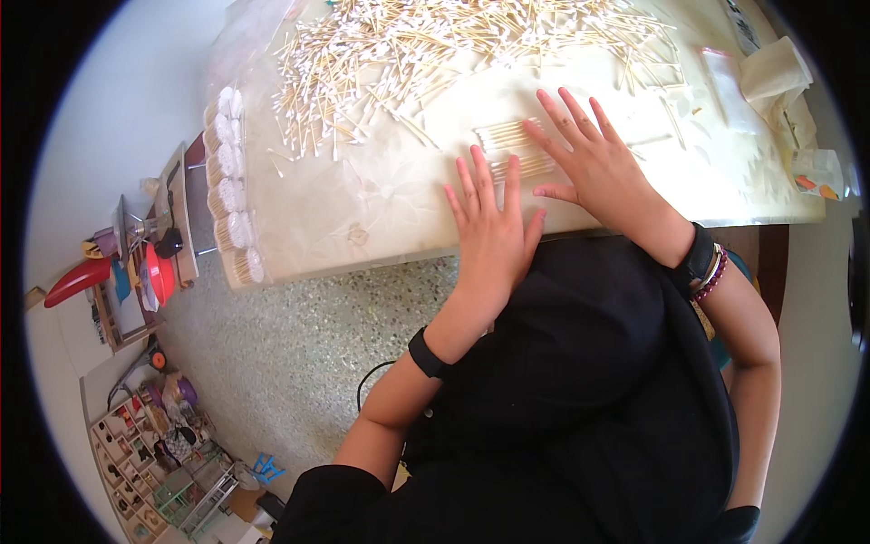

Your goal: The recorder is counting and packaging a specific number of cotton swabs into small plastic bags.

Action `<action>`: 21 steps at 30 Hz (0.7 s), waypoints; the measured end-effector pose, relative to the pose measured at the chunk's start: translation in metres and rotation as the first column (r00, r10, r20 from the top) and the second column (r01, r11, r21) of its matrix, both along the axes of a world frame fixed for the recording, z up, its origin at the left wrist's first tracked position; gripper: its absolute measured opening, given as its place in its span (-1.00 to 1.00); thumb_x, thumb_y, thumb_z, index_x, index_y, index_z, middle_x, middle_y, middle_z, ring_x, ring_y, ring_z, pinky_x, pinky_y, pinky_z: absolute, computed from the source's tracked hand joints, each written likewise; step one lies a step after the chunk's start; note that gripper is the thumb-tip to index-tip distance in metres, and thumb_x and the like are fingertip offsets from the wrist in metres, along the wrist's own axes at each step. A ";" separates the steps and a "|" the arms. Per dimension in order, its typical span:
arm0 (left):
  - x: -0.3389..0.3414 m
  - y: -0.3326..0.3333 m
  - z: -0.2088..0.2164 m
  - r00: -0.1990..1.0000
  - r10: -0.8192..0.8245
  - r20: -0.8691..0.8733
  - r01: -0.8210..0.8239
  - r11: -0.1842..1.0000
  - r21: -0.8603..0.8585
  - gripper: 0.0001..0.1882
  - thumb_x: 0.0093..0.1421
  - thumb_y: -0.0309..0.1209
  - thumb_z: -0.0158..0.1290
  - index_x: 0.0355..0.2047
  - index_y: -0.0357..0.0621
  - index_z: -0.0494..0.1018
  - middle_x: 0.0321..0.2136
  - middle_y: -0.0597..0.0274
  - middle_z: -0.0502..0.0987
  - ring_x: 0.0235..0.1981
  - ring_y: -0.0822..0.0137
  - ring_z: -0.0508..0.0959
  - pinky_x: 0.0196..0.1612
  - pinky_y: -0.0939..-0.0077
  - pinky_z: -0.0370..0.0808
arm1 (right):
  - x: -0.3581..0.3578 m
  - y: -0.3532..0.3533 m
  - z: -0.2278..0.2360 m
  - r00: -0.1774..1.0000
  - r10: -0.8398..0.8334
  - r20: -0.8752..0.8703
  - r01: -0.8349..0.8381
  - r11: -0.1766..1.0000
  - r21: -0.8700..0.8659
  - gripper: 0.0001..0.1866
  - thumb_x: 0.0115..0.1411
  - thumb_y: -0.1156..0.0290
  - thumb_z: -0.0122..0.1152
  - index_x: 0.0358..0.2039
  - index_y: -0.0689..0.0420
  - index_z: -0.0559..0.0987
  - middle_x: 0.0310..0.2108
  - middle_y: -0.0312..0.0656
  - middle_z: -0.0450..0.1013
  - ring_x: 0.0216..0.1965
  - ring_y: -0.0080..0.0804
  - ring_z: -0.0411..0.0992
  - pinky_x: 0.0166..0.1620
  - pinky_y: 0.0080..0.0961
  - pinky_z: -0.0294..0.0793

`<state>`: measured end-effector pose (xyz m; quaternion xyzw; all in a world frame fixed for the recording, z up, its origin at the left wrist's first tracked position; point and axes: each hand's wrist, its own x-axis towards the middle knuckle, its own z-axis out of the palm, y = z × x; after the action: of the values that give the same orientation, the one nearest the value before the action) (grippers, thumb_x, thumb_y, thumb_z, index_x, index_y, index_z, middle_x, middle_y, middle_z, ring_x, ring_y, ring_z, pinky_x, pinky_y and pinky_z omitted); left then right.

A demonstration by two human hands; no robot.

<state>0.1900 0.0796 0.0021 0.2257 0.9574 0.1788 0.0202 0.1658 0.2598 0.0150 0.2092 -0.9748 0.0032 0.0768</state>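
A small row of cotton swabs (pixel 507 138) lies side by side on the pale table (pixel 390 204), between my two hands. My left hand (pixel 489 222) is at the row's left and near side, fingers spread and holding nothing. Over the row's right end reaches my right hand (pixel 598 168), also spread, its index finger by the swab tips. Part of the row is hidden behind my fingers. Beyond both hands spreads a large loose heap of cotton swabs (pixel 408 54) with wooden sticks and white tips.
Several bundles of swabs (pixel 227 163) line the table's left edge. To the right lie a clear plastic bag (pixel 732 91), a cream cloth or paper (pixel 778 77) and a clear container (pixel 817 172). A few stray swabs (pixel 673 122) lie near my right hand. Shelves (pixel 136 462) stand at the lower left.
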 end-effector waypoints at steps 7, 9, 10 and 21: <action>-0.015 -0.005 0.006 0.999 0.013 -0.036 -0.010 0.998 0.064 -0.21 0.17 -0.07 0.01 0.27 -0.19 -0.04 0.27 -0.33 -0.20 0.29 -0.32 -0.21 0.22 -0.28 -0.19 | 0.002 0.001 0.004 0.998 -0.005 0.059 0.009 0.997 -0.081 -0.29 0.12 -0.09 0.04 0.21 -0.02 0.21 0.32 -0.08 -0.09 0.34 -0.12 -0.14 0.31 -0.12 -0.09; -0.023 -0.008 0.005 0.999 0.000 -0.038 0.002 0.998 0.065 -0.21 0.17 -0.06 0.02 0.27 -0.20 -0.02 0.27 -0.34 -0.20 0.29 -0.32 -0.21 0.22 -0.28 -0.19 | 0.001 0.002 0.004 0.999 0.002 0.042 0.003 0.993 -0.116 -0.33 0.13 -0.07 0.04 0.18 -0.01 0.25 0.32 -0.07 -0.08 0.34 -0.11 -0.14 0.31 -0.11 -0.09; -0.025 -0.008 0.004 0.999 -0.013 -0.037 0.016 0.998 0.067 -0.21 0.17 -0.05 0.02 0.26 -0.21 -0.01 0.27 -0.35 -0.20 0.29 -0.32 -0.21 0.22 -0.28 -0.18 | 0.000 0.003 0.007 0.999 0.021 0.044 -0.017 0.995 -0.098 -0.37 0.14 -0.09 0.01 0.13 0.01 0.31 0.29 -0.05 -0.01 0.33 -0.10 -0.10 0.30 -0.10 -0.08; -0.023 -0.013 0.004 0.999 -0.037 -0.022 0.038 0.997 0.074 -0.26 0.14 -0.13 0.07 0.22 -0.20 0.07 0.26 -0.34 -0.17 0.29 -0.31 -0.19 0.24 -0.22 -0.16 | 0.001 0.007 0.004 0.998 0.058 -0.025 -0.060 0.992 -0.108 -0.41 0.16 -0.05 0.02 0.06 0.10 0.37 0.25 -0.08 0.09 0.32 -0.23 -0.04 0.31 -0.16 -0.06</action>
<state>0.1667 0.0670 0.0061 0.2461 0.9459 0.2116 0.0053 0.1666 0.2672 0.0194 0.2335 -0.9657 0.0562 0.0987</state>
